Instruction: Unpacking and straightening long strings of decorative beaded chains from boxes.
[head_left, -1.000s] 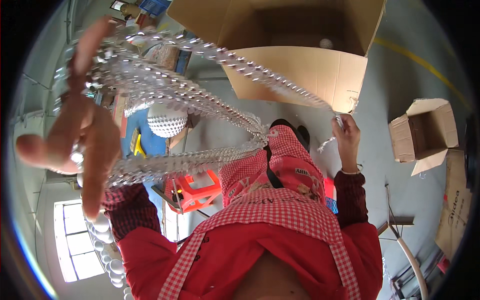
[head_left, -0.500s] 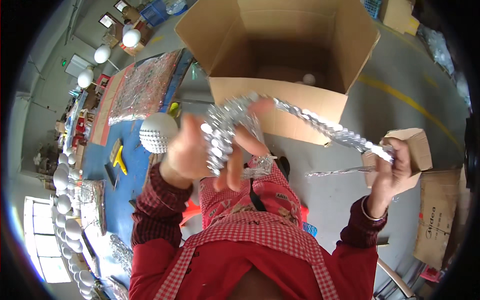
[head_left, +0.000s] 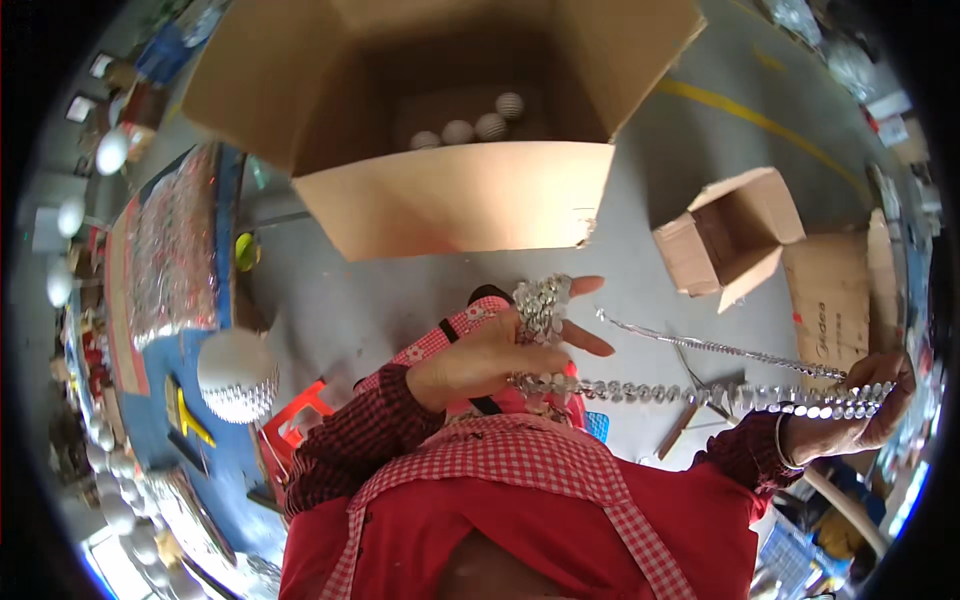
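Observation:
My left hand [head_left: 480, 362] carries several loops of silver sequin string [head_left: 541, 308] wound around its fingers, with some fingertips sticking out beyond the loops. From there a length of the string stretches sideways to my right hand [head_left: 850, 425], whose fingers are pinched closed on it out at the right. A loose tail of the same string [head_left: 700, 345] trails from the right hand back toward the middle, its end in the air. To the left, over the blue table, is a white ball [head_left: 237, 375] with rows of silver sequins on its lower part.
A large open carton [head_left: 460, 205] stands ahead, with several striped balls [head_left: 490, 126] inside. A smaller open box [head_left: 688, 257] sits on the floor to the right. The blue table [head_left: 165, 362] at left bears a yellow-handled tool [head_left: 192, 418] and plastic-wrapped material [head_left: 175, 250]. A red stool [head_left: 298, 412] is beside it.
My right hand has moved outward to the right, drawing the string straighter. My left hand has moved right and turned. The view has shifted, showing more balls in the carton.

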